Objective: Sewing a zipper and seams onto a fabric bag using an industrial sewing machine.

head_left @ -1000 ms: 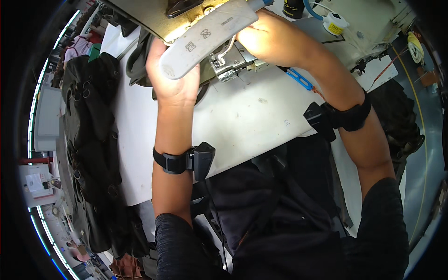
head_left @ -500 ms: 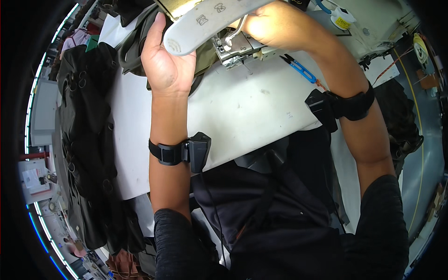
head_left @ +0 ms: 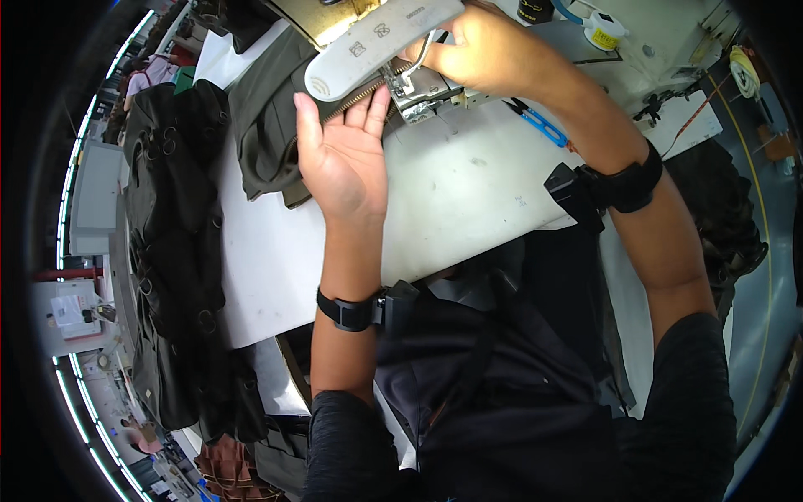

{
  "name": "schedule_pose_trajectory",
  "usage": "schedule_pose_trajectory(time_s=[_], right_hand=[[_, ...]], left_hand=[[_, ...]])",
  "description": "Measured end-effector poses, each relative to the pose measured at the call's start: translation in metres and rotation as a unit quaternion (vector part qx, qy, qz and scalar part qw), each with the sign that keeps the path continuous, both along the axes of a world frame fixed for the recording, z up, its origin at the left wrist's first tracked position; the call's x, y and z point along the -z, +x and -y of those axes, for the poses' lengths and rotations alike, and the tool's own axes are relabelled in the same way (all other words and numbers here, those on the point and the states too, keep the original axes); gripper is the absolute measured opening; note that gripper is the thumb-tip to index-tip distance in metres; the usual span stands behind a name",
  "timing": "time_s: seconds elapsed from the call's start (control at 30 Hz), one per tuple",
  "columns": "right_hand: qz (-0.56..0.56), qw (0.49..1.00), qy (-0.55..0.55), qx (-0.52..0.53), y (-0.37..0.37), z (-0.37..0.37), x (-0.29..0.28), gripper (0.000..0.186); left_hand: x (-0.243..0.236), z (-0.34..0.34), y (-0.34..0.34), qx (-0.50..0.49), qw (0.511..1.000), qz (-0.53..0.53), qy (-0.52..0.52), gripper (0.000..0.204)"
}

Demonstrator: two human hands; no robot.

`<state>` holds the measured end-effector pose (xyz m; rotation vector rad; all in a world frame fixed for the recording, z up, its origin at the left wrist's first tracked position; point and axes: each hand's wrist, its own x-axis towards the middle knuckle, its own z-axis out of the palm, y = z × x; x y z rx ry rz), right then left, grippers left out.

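My left hand (head_left: 347, 167) lies palm up with its fingers stretched out and the thumb apart. Its fingertips touch the edge of a zipper (head_left: 358, 99) with brass-coloured teeth, which runs toward the presser foot (head_left: 400, 84) of a sewing machine (head_left: 376, 38). The zipper lies along a dark olive fabric piece (head_left: 268, 125) bunched to the left of the machine head. My right hand (head_left: 481, 50) is bent in behind the presser foot, thumb toward the needle area. Its fingers look curled closed, but the machine head hides most of them and whatever they hold.
Blue thread snips (head_left: 539, 124) lie on the white table (head_left: 468, 192), right of the needle plate. A small white bottle (head_left: 604, 32) stands at the far right. Dark bags or garments with metal rings (head_left: 171, 251) hang along the left edge. A person (head_left: 150, 71) is far left.
My left hand has shifted right and toward me, nearer the presser foot, and its fingertips now show beside the zipper. The olive fabric looks more spread. My right hand has barely moved.
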<state>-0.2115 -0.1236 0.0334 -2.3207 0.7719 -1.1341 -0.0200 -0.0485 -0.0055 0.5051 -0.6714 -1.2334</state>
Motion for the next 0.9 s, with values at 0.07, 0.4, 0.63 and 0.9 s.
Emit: schedule_pose_trajectory(time_s=[0.07, 0.4, 0.63, 0.9], right_hand=[[0.012, 1.0, -0.003, -0.012, 0.002, -0.002, -0.001, 0.027], [-0.021, 0.995, 0.013, 0.092, 0.005, -0.003, 0.002, 0.025], [-0.031, 0.995, 0.0, 0.092, 0.006, -0.005, 0.0, 0.022], [-0.005, 0.994, 0.092, 0.056, 0.002, -0.012, -0.006, 0.025]], left_hand=[[0.005, -0.004, -0.003, 0.007, 1.0, -0.02, 0.0, 0.056], [0.013, 0.005, -0.008, -0.019, 0.997, -0.045, 0.057, 0.052], [0.01, 0.0, -0.003, -0.025, 0.998, -0.007, 0.06, 0.051], [0.008, -0.019, -0.004, 0.004, 0.999, 0.027, 0.019, 0.059]])
